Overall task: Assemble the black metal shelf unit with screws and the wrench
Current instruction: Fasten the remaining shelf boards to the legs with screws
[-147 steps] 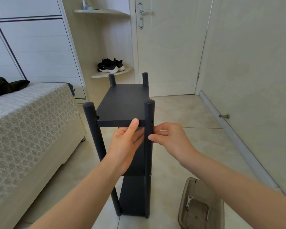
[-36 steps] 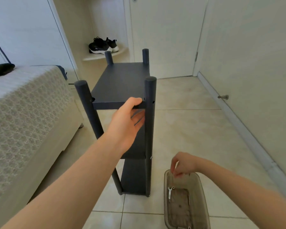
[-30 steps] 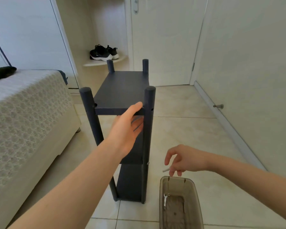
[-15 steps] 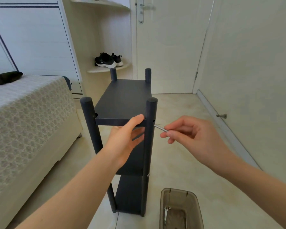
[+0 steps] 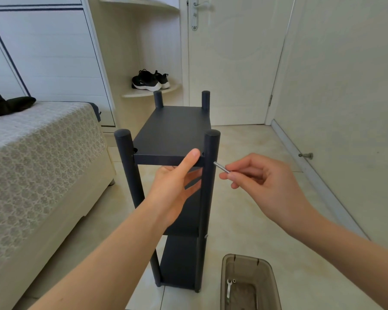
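Note:
The black metal shelf unit [image 5: 173,133] stands upright on the tiled floor, with round posts at its corners. My left hand [image 5: 175,184] holds the front edge of the top shelf, thumb on the edge and fingers underneath. My right hand [image 5: 255,177] pinches a silver screw [image 5: 221,167] whose tip touches the side of the front right post [image 5: 208,175] at the top shelf's level. A small silver wrench [image 5: 229,287] lies in the brown plastic tray [image 5: 269,276] on the floor.
A bed [image 5: 38,153] with a patterned cover runs along the left. A wall with a door stopper [image 5: 306,155] is on the right. Behind the unit are a closed door [image 5: 233,63] and a corner shelf with black shoes [image 5: 149,80].
My right hand picked a screw out of the tray and carried it up to the front right post. My left hand stayed on the top shelf.

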Demonstrator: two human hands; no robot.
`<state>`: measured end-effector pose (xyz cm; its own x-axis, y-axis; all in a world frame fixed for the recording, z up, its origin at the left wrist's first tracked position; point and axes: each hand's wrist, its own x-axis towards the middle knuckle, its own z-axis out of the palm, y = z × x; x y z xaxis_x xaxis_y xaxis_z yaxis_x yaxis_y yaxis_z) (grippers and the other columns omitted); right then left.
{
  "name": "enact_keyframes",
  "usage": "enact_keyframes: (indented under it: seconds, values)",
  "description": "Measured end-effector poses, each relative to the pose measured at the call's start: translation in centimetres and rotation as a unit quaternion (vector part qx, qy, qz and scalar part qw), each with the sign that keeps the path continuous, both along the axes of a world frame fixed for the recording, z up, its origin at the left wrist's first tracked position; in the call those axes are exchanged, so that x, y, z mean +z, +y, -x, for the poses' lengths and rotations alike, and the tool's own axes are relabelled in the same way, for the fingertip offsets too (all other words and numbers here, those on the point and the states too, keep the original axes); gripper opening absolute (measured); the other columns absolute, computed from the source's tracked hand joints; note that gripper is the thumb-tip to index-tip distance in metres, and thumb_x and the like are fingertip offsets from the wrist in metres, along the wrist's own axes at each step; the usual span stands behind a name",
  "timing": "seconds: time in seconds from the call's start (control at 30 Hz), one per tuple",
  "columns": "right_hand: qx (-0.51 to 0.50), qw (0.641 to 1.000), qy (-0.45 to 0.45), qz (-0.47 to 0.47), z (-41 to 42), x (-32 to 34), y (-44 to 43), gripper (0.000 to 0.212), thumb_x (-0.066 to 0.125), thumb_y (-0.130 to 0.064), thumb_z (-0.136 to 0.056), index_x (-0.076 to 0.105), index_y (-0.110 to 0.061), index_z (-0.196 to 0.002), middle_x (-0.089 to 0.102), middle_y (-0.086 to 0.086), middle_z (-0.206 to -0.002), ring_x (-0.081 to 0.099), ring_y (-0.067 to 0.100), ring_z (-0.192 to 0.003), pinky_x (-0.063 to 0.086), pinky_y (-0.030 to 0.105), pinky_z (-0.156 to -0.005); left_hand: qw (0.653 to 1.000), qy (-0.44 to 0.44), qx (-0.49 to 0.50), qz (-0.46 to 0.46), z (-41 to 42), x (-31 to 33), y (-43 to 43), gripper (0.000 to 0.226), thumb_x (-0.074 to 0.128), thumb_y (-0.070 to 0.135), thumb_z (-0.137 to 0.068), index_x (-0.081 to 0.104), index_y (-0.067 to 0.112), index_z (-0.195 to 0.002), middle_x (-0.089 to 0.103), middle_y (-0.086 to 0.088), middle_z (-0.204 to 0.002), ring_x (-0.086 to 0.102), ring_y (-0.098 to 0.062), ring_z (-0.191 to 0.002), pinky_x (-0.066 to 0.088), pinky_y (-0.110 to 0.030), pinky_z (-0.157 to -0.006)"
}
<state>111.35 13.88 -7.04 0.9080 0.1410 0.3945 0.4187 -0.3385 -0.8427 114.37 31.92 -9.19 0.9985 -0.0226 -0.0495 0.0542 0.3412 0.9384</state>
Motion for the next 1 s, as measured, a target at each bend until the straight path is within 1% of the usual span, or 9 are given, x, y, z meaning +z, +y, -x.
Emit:
enact_keyframes:
  seconds: [0.07,0.13,0.27,0.37,0.5,0.6,0.77,0.9,1.0]
  values:
    - [-0.001,1.0,-0.003,-0.001,0.0,0.0,0.1,0.012,0.07,-0.016,-0.086,0.069,-0.028,-0.085,0.075,-0.008,-0.083,0.07,0.01,-0.076,0.056,0.021,-0.074,1.0,0.001,-0.001,-0.003,0.1,0.0,0.0,0.029,0.066,0.031,-0.091,0.077,0.028,-0.064,0.078,-0.002,-0.097,0.074,-0.018,-0.098,0.052,-0.039,-0.095]
    - [-0.002,1.0,-0.003,-0.003,0.0,0.0,0.2,0.013,0.07,-0.016,-0.087,0.069,-0.028,-0.085,0.075,-0.009,-0.083,0.069,0.008,-0.075,0.054,0.018,-0.073,1.0,0.006,-0.003,-0.001,0.1,0.0,0.0,0.028,0.066,0.032,-0.091,0.078,0.028,-0.066,0.078,-0.002,-0.099,0.074,-0.017,-0.097,0.052,-0.038,-0.094]
    - [-0.004,1.0,-0.003,-0.008,-0.1,0.1,0.6,0.014,0.07,-0.014,-0.087,0.069,-0.028,-0.085,0.075,-0.01,-0.082,0.069,0.005,-0.072,0.051,0.013,-0.071,1.0,0.012,-0.001,0.014,0.1,-0.1,0.0,0.014,0.066,0.031,-0.092,0.074,0.019,-0.089,0.077,-0.004,-0.102,0.074,-0.017,-0.097,0.052,-0.037,-0.092]
    - [-0.013,1.0,-0.009,-0.001,-0.2,0.1,1.0,0.012,0.071,-0.014,-0.087,0.07,-0.026,-0.087,0.075,-0.009,-0.082,0.069,0.003,-0.071,0.049,0.009,-0.069,1.0,0.01,-0.004,0.013,0.1,-0.2,0.1,0.018,0.065,0.031,-0.092,0.071,0.015,-0.098,0.077,-0.005,-0.105,0.074,-0.018,-0.099,0.052,-0.037,-0.093]
    - [-0.031,0.999,-0.019,0.01,-0.4,0.0,1.5,0.01,0.07,-0.015,-0.088,0.07,-0.026,-0.089,0.074,-0.011,-0.084,0.068,0.001,-0.07,0.046,0.007,-0.066,1.0,0.005,-0.011,0.012,0.2,-0.2,0.1,0.019,0.063,0.032,-0.093,0.07,0.015,-0.097,0.077,-0.005,-0.104,0.074,-0.016,-0.097,0.052,-0.036,-0.092]
    - [-0.037,0.999,-0.016,0.011,-0.6,0.0,1.8,0.011,0.07,-0.016,-0.088,0.069,-0.027,-0.089,0.074,-0.011,-0.086,0.068,0.0,-0.07,0.045,0.006,-0.066,1.0,0.001,-0.018,0.01,0.3,-0.2,0.1,0.023,0.062,0.032,-0.094,0.07,0.013,-0.102,0.077,-0.005,-0.107,0.073,-0.016,-0.1,0.051,-0.037,-0.096]
    - [-0.037,0.999,-0.008,0.012,-0.9,0.0,2.0,0.007,0.069,-0.017,-0.089,0.07,-0.024,-0.091,0.075,-0.01,-0.086,0.068,0.0,-0.071,0.044,0.004,-0.067,1.0,-0.007,-0.003,-0.007,0.4,0.0,0.1,0.021,0.062,0.033,-0.095,0.071,0.014,-0.101,0.077,-0.003,-0.103,0.074,-0.014,-0.097,0.052,-0.031,-0.086]
    - [-0.041,0.999,-0.009,-0.004,-1.0,-0.1,2.1,0.006,0.072,-0.016,-0.087,0.07,-0.022,-0.089,0.075,-0.01,-0.08,0.068,0.002,-0.068,0.045,0.006,-0.066,1.0,-0.019,0.004,-0.009,0.5,0.0,0.0,0.024,0.062,0.031,-0.095,0.072,0.011,-0.103,0.078,-0.006,-0.103,0.074,-0.017,-0.098,0.054,-0.029,-0.086]
    - [-0.055,0.998,-0.016,-0.006,-1.1,-0.1,2.0,0.006,0.075,-0.019,-0.084,0.07,-0.021,-0.085,0.074,-0.009,-0.075,0.068,0.003,-0.067,0.045,0.006,-0.065,1.0,-0.018,0.003,0.002,0.5,-0.2,0.1,0.028,0.063,0.031,-0.094,0.071,0.009,-0.107,0.077,-0.008,-0.105,0.073,-0.02,-0.1,0.054,-0.033,-0.091]
